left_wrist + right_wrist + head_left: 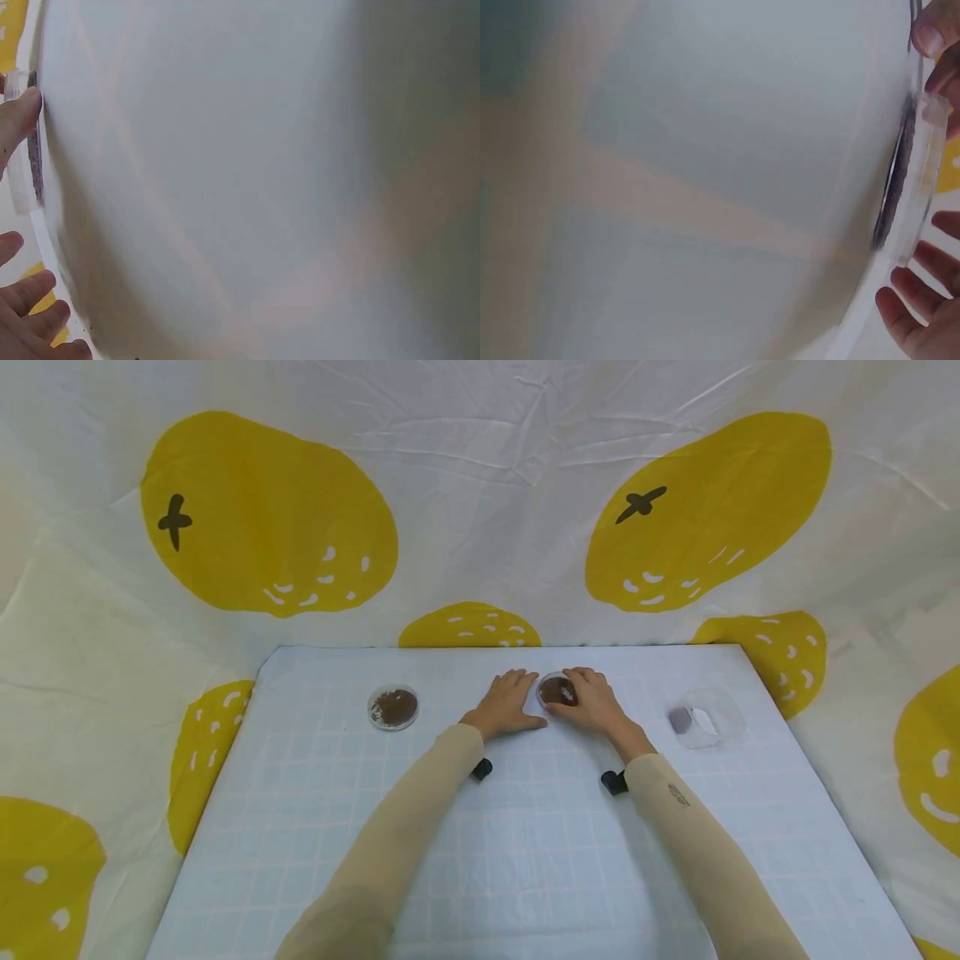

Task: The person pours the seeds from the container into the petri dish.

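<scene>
At the back of the table, right of centre, lies a round clear petri dish [553, 692] with dark brown contents and a pale patch. My right hand [592, 702] holds it from the right, thumb along the front and fingers at the far right side. My left hand [507, 703] rests just left of the dish, fingers extended and thumb out toward it. Both wrist views show the dish edge-on: the clear dish wall [21, 180] at the left edge, and the dish side [911, 180] at the right. Whose thumb touches it in the left wrist view is unclear.
Farther left lies a second petri dish [393, 707] with similar brown contents and white bits. On the right is a clear plastic container [726, 717] with a small greyish piece [680, 720] beside it. A pale grid-patterned cloth [510, 877] covers the table; a patterned curtain [487, 535] hangs behind.
</scene>
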`<state>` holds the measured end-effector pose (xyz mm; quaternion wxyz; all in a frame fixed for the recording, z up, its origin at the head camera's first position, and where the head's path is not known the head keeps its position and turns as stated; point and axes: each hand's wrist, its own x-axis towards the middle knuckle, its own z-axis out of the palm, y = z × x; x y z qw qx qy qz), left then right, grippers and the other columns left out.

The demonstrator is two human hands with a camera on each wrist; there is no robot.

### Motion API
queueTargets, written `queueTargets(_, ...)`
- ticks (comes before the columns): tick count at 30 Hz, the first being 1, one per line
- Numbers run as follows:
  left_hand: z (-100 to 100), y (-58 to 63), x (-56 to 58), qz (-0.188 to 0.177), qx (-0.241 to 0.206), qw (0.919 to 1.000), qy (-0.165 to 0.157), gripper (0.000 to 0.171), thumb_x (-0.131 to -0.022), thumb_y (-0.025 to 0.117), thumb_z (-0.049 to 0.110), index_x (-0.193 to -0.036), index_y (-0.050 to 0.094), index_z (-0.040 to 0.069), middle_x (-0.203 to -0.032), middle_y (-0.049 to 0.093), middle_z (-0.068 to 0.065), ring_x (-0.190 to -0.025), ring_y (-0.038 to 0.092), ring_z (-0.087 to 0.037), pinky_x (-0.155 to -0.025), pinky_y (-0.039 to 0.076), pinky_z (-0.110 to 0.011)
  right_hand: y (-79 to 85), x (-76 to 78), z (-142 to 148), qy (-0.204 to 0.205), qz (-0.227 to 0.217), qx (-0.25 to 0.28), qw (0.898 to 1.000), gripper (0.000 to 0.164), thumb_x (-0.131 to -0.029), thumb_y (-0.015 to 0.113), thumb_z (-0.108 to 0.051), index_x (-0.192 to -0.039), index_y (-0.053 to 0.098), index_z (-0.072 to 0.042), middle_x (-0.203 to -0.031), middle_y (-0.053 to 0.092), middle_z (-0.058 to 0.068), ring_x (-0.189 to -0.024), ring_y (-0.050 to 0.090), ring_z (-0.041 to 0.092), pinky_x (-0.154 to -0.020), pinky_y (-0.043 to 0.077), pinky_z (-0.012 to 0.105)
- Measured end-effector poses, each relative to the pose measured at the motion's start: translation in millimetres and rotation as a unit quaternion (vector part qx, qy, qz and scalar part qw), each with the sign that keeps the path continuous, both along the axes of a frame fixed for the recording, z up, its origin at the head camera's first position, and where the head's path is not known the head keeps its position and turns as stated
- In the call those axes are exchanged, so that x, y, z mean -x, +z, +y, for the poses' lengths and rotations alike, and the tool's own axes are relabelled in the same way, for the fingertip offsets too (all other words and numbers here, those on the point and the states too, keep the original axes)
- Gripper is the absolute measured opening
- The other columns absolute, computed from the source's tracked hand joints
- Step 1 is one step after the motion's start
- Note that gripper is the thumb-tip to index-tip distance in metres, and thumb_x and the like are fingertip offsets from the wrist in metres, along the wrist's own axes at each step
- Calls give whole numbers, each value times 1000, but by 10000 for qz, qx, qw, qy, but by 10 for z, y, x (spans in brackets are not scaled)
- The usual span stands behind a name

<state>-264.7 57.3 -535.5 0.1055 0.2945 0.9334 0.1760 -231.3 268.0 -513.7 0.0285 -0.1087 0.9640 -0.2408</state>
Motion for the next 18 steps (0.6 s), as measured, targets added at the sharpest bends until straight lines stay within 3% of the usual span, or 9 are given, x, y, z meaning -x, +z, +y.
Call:
queueTargets(9, -152, 174, -145, -56, -392, 9992, -44, 88, -90, 68, 56, -157, 31, 13, -159, 33, -10, -146, 28, -26, -119, 21, -39, 74, -160, 58, -384, 336, 551, 9972, 69, -95, 69, -35, -145, 42, 5, -145, 40, 29, -135, 36, 46, -109, 32, 60)
queueTargets(18, -425, 317, -507, 3, -477, 9989, -48, 80, -92, 65, 56, -154, 37, 14, -157, 35, -8, -144, 31, -24, -117, 26, -39, 116, -492, -15, -208, 806, 871, 9927, 56, -95, 71, -25, -138, 51, 5, -132, 54, 24, -123, 49, 38, -103, 41, 54)
